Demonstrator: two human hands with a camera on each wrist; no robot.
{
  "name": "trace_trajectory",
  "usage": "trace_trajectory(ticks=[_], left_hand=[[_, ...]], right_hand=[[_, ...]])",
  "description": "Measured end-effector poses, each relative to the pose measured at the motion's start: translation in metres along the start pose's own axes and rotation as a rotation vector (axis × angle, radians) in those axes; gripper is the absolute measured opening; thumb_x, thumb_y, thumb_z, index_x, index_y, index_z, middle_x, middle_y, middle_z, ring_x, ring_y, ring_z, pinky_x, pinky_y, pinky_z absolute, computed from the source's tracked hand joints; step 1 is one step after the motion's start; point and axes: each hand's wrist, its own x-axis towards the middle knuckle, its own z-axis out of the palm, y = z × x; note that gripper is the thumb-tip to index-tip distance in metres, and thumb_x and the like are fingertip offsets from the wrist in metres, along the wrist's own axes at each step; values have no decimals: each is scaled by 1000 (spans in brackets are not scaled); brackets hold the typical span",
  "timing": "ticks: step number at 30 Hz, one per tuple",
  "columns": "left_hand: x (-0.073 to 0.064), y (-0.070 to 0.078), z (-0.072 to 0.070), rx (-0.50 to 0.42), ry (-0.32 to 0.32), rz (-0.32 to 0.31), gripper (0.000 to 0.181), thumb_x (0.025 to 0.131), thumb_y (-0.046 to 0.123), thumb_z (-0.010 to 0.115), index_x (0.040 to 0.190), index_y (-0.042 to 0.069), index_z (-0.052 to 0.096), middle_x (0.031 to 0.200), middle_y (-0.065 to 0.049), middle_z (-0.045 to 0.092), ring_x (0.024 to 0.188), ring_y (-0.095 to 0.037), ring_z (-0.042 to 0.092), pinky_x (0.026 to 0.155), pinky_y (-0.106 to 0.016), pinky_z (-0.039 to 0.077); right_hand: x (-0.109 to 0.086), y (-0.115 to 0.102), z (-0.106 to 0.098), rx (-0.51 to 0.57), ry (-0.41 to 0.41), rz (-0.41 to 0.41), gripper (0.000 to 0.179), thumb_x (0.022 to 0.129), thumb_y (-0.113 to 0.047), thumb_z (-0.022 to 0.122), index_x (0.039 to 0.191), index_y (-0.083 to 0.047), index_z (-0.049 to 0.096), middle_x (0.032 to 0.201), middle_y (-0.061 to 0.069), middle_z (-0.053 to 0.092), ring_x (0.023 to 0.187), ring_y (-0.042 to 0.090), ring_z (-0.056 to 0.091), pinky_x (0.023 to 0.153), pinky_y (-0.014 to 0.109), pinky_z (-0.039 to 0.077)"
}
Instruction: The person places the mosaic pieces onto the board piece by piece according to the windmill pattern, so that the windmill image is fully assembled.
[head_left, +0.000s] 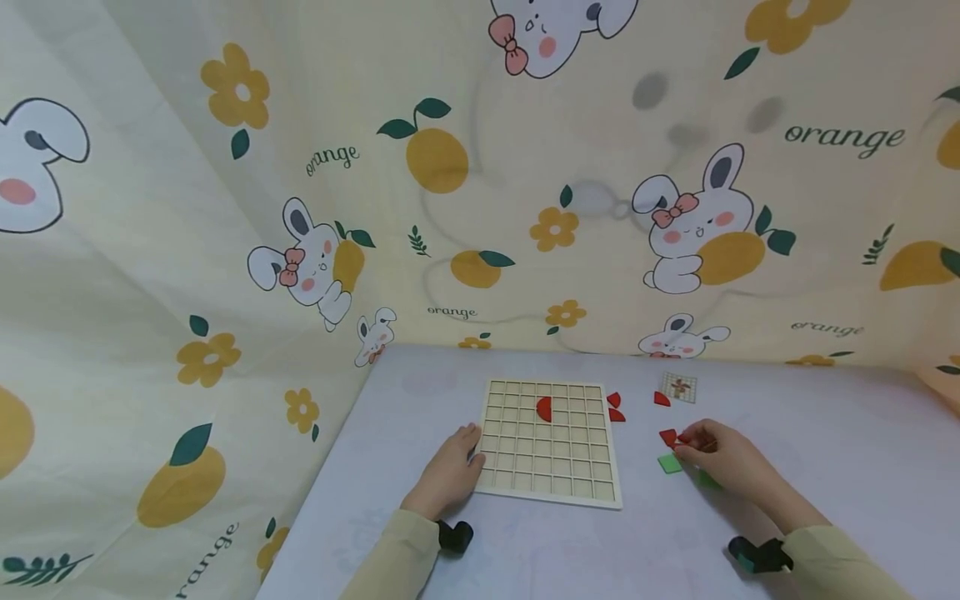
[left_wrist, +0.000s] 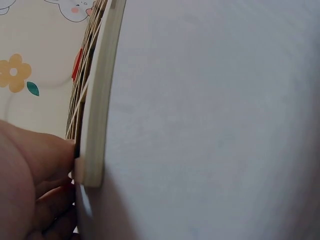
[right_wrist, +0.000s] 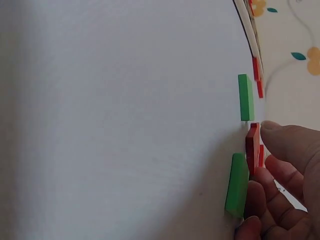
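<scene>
A square wooden grid board lies on the table, with a red half-round shape in its upper part. At the board's left edge rests my left hand, its fingers reaching along the side; in the left wrist view the thumb touches the rim. To the right of the board, my right hand pinches a small red piece between thumb and fingers, low over the table. Another red wedge lies at its fingertips. Two green pieces, one a green tile, lie beside and partly under this hand.
Two red quarter-round pieces sit by the board's right edge. Farther back, a red wedge lies beside a small gridded pattern card. A printed cloth hangs behind and to the left of the white table.
</scene>
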Motion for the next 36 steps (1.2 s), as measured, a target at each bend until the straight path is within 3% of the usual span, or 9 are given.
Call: trace_trajectory(ticks=[14, 36], left_hand=[[0, 1, 1, 0, 12, 4, 50, 100, 22, 53, 145, 3, 42, 153, -11, 35, 142, -29, 26, 115, -47, 25], [-3, 4, 0, 4, 7, 0, 50, 100, 22, 53, 145, 3, 42, 153, -11, 34, 142, -29, 27, 114, -47, 26]], right_hand=[[0, -2, 2, -41, -15, 24, 37, 87, -33, 73, 102, -2, 58, 88, 7, 56, 84, 25, 50, 69, 31, 49], [-8, 0, 1, -15, -1, -4, 37, 88, -35, 72, 101, -4, 56, 84, 6, 53, 82, 23, 50, 65, 31, 46]])
